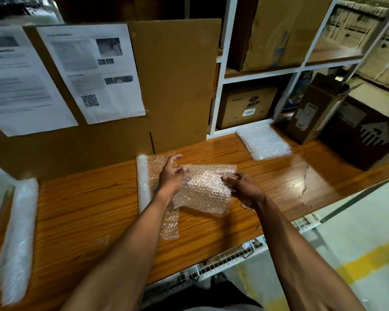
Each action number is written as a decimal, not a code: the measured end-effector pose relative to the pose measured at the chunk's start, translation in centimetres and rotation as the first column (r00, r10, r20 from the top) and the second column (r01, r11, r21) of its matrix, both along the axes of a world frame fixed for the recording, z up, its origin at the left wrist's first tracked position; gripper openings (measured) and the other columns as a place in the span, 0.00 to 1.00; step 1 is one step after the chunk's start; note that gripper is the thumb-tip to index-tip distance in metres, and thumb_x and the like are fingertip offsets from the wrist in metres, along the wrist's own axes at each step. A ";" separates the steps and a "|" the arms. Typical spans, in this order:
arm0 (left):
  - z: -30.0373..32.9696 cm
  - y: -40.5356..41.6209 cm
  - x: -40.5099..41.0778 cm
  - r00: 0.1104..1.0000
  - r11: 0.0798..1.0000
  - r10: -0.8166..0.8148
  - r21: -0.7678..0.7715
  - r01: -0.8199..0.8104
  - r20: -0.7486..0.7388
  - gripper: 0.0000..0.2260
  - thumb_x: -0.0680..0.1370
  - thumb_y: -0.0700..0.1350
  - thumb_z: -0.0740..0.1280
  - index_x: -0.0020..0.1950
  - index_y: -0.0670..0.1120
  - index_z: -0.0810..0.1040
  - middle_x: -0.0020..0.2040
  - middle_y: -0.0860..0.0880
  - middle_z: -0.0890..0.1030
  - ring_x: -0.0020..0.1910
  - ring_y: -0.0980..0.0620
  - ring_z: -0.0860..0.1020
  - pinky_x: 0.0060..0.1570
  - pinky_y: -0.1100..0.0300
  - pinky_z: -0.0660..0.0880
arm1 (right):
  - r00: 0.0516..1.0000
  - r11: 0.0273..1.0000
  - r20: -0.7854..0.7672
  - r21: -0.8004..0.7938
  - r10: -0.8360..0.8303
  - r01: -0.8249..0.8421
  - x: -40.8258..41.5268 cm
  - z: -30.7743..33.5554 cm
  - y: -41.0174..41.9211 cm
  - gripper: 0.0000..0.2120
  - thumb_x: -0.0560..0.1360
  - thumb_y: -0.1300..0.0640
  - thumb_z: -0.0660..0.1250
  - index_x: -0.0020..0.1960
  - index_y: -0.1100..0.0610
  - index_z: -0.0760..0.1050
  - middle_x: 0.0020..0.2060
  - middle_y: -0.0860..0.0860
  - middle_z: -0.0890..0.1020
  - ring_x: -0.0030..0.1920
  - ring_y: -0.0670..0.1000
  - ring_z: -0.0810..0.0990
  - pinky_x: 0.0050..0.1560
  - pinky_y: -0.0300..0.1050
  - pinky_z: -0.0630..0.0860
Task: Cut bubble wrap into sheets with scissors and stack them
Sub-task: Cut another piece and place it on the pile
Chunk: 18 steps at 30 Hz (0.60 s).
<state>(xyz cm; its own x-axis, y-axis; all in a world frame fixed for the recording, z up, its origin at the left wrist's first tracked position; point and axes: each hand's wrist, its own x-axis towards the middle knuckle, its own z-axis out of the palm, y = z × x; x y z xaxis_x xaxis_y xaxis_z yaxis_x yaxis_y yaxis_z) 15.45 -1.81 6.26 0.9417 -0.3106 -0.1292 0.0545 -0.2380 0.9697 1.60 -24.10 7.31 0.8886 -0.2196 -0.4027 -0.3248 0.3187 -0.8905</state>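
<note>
Now both hands pinch a cut bubble wrap sheet (206, 189) just above the tabletop (94, 212): left hand (171, 176) and right hand (243, 187) at opposite edges. Best keep it taut and flat, then square it onto the stack (264, 142).

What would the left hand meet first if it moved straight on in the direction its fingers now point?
The left hand, pinching the cut sheet, points up and away toward the back. It would probably first meet the upright cardboard panel behind the table, though depth is hard to judge.
</note>
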 end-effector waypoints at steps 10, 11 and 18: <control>-0.5 -7.9 0.7 0.985 0.983 -0.172 -0.063 0.170 -0.029 0.27 0.77 0.49 0.76 0.71 0.69 0.70 0.72 0.48 0.72 0.65 0.48 0.76 0.60 0.41 0.79 | 0.988 0.993 0.098 0.015 -0.119 0.119 2.2 -1.0 -8.3 0.29 0.78 0.60 0.72 0.75 0.56 0.65 0.51 0.55 0.77 0.46 0.49 0.79 0.46 0.43 0.83; -0.3 -9.2 0.7 0.979 0.977 -0.203 -0.064 0.202 -0.008 0.25 0.78 0.46 0.74 0.69 0.68 0.73 0.71 0.52 0.71 0.65 0.49 0.73 0.61 0.42 0.78 | 0.987 0.994 0.118 0.025 -0.113 0.111 2.5 -1.1 -9.4 0.24 0.79 0.60 0.71 0.71 0.56 0.67 0.48 0.55 0.76 0.39 0.46 0.77 0.34 0.38 0.78; -0.9 -21.3 1.8 0.997 0.998 -0.062 0.025 0.063 -0.046 0.18 0.82 0.34 0.67 0.49 0.57 0.86 0.56 0.60 0.84 0.51 0.55 0.82 0.49 0.58 0.80 | 0.993 0.975 0.040 -0.189 -0.114 0.120 3.6 -1.4 -20.2 0.26 0.84 0.60 0.68 0.73 0.46 0.57 0.57 0.59 0.80 0.38 0.46 0.81 0.35 0.44 0.78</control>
<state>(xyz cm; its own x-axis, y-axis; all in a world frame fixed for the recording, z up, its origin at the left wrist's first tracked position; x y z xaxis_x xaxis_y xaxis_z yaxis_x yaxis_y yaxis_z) 17.28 -23.08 5.32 0.9136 -0.3644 -0.1806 0.0827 -0.2683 0.9598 5.19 -44.27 5.93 0.8627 -0.3930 -0.3184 -0.2692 0.1762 -0.9468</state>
